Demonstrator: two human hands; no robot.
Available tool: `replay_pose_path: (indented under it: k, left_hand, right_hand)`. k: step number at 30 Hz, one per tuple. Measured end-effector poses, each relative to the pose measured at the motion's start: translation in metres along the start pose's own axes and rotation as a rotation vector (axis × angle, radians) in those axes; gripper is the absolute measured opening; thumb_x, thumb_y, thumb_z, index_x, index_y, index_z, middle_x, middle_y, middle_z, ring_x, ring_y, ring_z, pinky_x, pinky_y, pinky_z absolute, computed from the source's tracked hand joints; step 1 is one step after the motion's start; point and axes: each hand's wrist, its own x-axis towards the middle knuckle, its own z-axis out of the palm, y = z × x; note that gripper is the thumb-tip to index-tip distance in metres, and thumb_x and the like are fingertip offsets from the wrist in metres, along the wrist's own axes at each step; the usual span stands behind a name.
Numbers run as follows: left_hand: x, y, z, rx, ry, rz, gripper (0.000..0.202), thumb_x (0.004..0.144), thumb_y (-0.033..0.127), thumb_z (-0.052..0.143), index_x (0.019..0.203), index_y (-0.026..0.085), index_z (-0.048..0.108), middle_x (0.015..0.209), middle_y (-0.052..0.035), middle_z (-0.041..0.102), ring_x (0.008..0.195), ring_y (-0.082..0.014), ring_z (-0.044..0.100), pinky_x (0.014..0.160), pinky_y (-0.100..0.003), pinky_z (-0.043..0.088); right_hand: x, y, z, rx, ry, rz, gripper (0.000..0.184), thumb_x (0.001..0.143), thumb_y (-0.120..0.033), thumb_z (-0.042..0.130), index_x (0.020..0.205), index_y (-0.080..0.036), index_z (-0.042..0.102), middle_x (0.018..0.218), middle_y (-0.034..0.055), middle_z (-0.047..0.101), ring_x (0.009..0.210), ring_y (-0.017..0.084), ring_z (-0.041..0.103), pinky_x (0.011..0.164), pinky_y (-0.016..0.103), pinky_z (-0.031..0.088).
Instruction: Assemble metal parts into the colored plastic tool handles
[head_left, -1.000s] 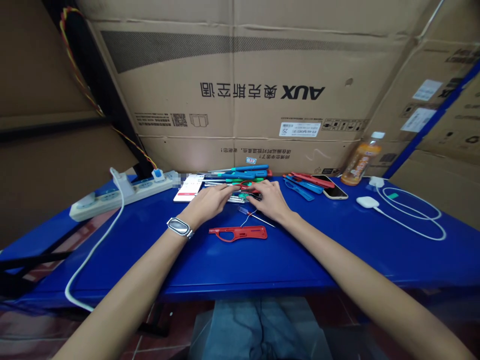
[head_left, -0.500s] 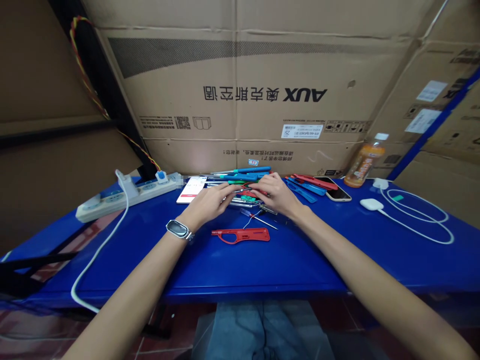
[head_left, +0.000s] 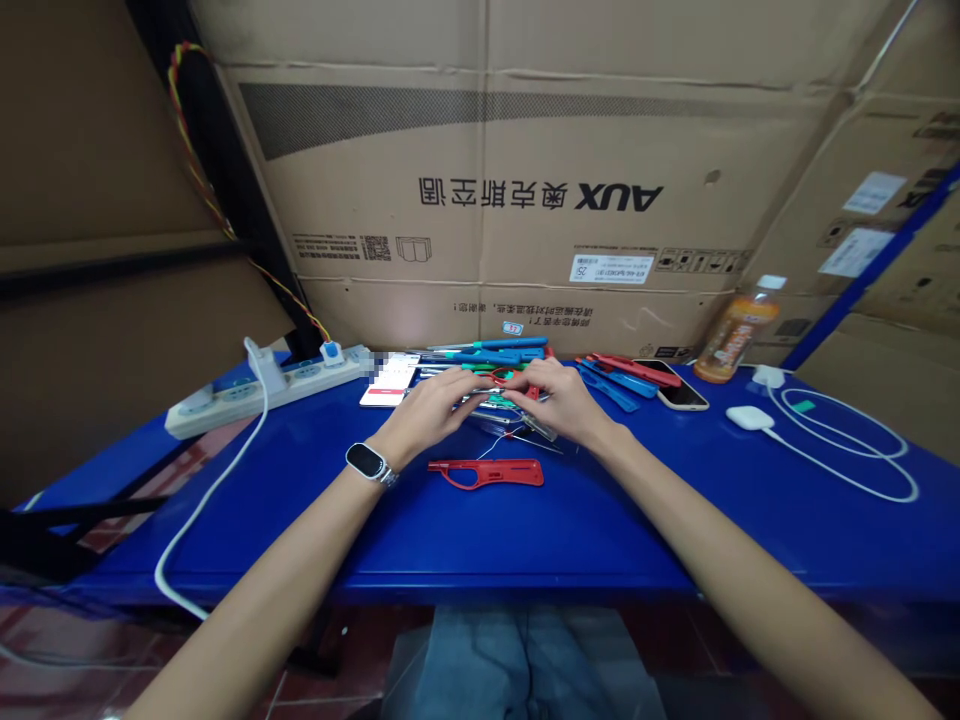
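Left hand (head_left: 431, 405) and right hand (head_left: 559, 395) meet fingertip to fingertip, pinching a small red piece (head_left: 504, 377) above the pile of tools (head_left: 487, 352) at the back of the blue surface (head_left: 525, 540). The piece is too small to identify and the fingers cover most of it. A red handle shell (head_left: 487, 472) lies nearer.

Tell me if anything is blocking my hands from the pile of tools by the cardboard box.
Nothing visible does. Your left hand and right hand are both on the pile of tools, fingertips meeting over a small red piece. The red plastic handle lies on the table nearer you, clear of them.
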Motion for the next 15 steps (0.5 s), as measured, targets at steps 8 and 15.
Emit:
replay_pose_path:
  k: [8, 15]
  left_hand:
    - [0.0018, 0.003, 0.0024, 0.042, 0.069, 0.071, 0.015, 0.099, 0.025, 0.052, 0.106, 0.017, 0.063, 0.095, -0.0073, 0.07, 0.086, -0.0201, 0.06, 0.076, -0.035, 0.05]
    - [0.0013, 0.0065, 0.0026, 0.094, 0.029, 0.145, 0.015, 0.099, 0.018, 0.048, 0.109, 0.016, 0.059, 0.094, -0.0073, 0.068, 0.085, -0.0191, 0.062, 0.072, -0.032, 0.053]
  right_hand:
    - [-0.0051, -0.003, 0.0012, 0.058, 0.023, -0.025, 0.01, 0.089, -0.024, 0.065, 0.081, -0.02, 0.071, 0.075, 0.0028, 0.071, 0.075, 0.018, 0.062, 0.075, 0.034, 0.042]
    - [-0.001, -0.008, 0.0001, 0.033, -0.043, -0.106, 0.014, 0.09, -0.023, 0.063, 0.078, -0.02, 0.068, 0.078, 0.0031, 0.071, 0.076, 0.018, 0.061, 0.075, 0.035, 0.041]
